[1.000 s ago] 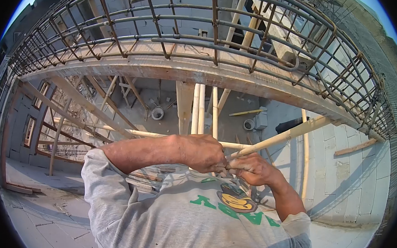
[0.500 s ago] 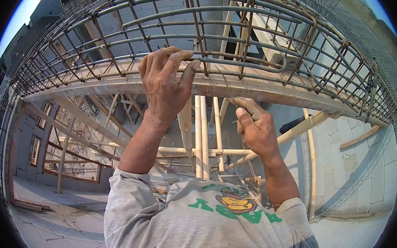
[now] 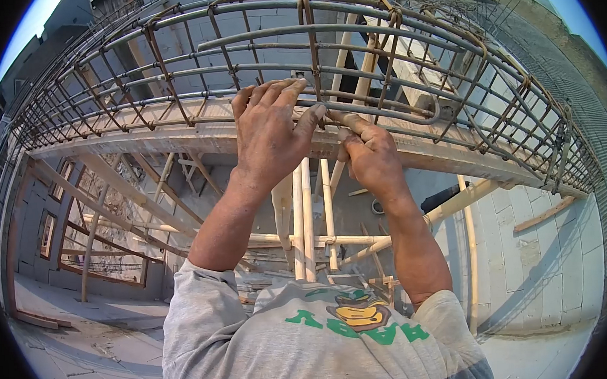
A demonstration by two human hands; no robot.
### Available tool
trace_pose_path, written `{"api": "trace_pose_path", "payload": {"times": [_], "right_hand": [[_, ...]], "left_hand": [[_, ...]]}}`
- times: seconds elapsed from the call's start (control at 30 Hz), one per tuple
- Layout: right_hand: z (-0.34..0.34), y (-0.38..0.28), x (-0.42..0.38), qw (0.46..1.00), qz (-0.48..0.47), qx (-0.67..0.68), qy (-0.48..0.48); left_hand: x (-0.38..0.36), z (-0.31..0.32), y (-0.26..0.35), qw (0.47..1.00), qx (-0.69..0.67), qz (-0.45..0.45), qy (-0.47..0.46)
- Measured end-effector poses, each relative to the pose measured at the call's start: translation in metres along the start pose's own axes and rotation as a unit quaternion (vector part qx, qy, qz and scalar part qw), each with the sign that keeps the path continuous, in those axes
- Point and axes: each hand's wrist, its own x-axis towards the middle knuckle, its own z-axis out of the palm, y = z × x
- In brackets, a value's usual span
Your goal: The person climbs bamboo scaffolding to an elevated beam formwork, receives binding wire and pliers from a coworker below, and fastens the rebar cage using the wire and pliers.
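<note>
My left hand (image 3: 270, 132) is curled over a lower steel bar of the rebar cage (image 3: 294, 30), its thumb reaching right along that bar. Close beside it, my right hand (image 3: 372, 156) has its fingers closed, with the index finger reaching to a crossing of bar and stirrup. A thin tie wire runs from this spot to the right hand in the earlier view; now the fingers mostly hide it. The hooked end of a bar (image 3: 439, 108) curves just right of my hands. Below the cage lies a wooden formwork board (image 3: 175, 137).
Bamboo poles (image 3: 308, 217) and slanting timber props stand beneath the board. A grey block wall (image 3: 555, 264) rises at right, and another with window openings (image 3: 48, 236) at left. More rebar sticks up at the back right.
My right hand has risen from below the board to the bar, next to my left thumb. My left hand has shifted slightly right and down in view, still on the bar.
</note>
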Motion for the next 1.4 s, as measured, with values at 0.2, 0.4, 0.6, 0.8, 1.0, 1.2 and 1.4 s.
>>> {"api": "trace_pose_path", "payload": {"times": [0.2, 0.4, 0.6, 0.8, 1.0, 1.2, 1.4], "right_hand": [[0.006, 0.016, 0.009, 0.997, -0.060, -0.031, 0.043], [0.012, 0.019, 0.007, 0.983, -0.146, -0.067, 0.088], [0.026, 0.007, 0.003, 0.986, -0.087, -0.041, 0.139], [0.030, 0.005, 0.007, 0.993, 0.012, 0.013, 0.121], [0.031, 0.001, 0.007, 0.979, 0.093, 0.149, 0.101], [0.035, -0.001, -0.008, 0.986, 0.015, 0.090, 0.137], [0.028, 0.000, -0.003, 0.961, 0.112, 0.237, 0.090]], "left_hand": [[0.017, -0.008, 0.008, 0.972, -0.099, -0.149, -0.151], [0.013, 0.010, 0.009, 0.986, -0.113, -0.123, 0.010], [0.009, 0.009, 0.016, 0.968, -0.172, -0.182, 0.007], [0.000, 0.018, 0.007, 0.970, -0.188, -0.137, 0.064], [-0.011, 0.027, 0.004, 0.969, -0.195, -0.071, 0.137], [-0.011, 0.023, 0.002, 0.973, -0.203, -0.036, 0.107], [-0.008, -0.003, -0.007, 0.974, -0.218, -0.044, -0.052]]}}
